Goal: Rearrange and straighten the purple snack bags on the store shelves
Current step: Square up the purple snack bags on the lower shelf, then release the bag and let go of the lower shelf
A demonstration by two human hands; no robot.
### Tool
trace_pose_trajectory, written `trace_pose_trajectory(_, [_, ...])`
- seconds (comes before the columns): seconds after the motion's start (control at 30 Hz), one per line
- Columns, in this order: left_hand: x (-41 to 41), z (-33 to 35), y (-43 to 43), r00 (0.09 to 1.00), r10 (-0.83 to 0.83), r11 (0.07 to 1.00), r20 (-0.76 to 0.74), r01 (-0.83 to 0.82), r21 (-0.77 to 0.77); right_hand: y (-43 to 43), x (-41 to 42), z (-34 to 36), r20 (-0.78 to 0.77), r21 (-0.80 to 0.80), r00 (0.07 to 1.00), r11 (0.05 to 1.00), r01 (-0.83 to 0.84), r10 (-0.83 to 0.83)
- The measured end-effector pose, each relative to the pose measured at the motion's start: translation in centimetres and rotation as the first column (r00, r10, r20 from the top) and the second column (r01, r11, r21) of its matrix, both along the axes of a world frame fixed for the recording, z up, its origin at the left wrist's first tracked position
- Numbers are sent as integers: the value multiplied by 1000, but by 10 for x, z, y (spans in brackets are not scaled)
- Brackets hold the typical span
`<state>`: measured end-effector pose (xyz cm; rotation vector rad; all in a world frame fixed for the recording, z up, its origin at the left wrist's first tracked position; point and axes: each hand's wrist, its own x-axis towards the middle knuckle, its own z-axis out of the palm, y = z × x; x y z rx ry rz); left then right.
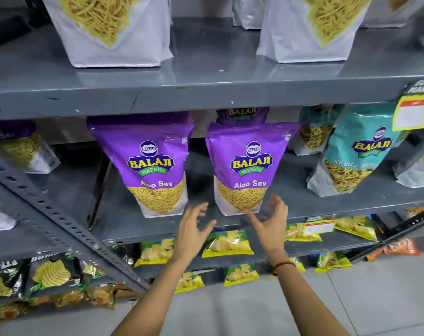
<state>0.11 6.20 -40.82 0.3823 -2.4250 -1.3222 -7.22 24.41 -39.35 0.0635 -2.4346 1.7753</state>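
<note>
Two purple Aloo Sev snack bags stand upright side by side on the middle grey shelf (327,202): the left bag (145,163) and the right bag (248,166). A third purple bag (242,115) peeks out behind the right one, and another (14,146) stands at the far left, partly hidden by the shelf edge. My left hand (194,229) and my right hand (271,219) hover just below and in front of the right bag, one on either side of its base. Both have fingers spread and hold nothing.
Teal snack bags (351,154) stand to the right on the same shelf. Large white bags (114,27) sit on the shelf above. Yellow chip packets (226,243) fill lower shelves. A slanted perforated metal brace (60,229) crosses at the left. A yellow price tag (415,115) hangs at right.
</note>
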Motion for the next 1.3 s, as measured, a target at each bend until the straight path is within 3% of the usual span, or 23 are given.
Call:
trace_pose_trajectory(0.17, [-51,-2,7,969,-129,992,211,129,17,21,-44,0,122,65,953,956,-288,279])
trace_pose_trajectory(0.37, [-83,7,12,963,-96,993,252,109,-39,32,-79,8,210,108,867,871,-480,452])
trace_pose_trajectory(0.7, [-107,18,24,955,-91,991,283,114,-64,45,-111,13,291,141,830,837,-529,475])
trace_pose_trajectory(1.3, [-97,25,34,927,-92,986,364,137,-99,48,-104,10,321,161,845,855,-493,427])
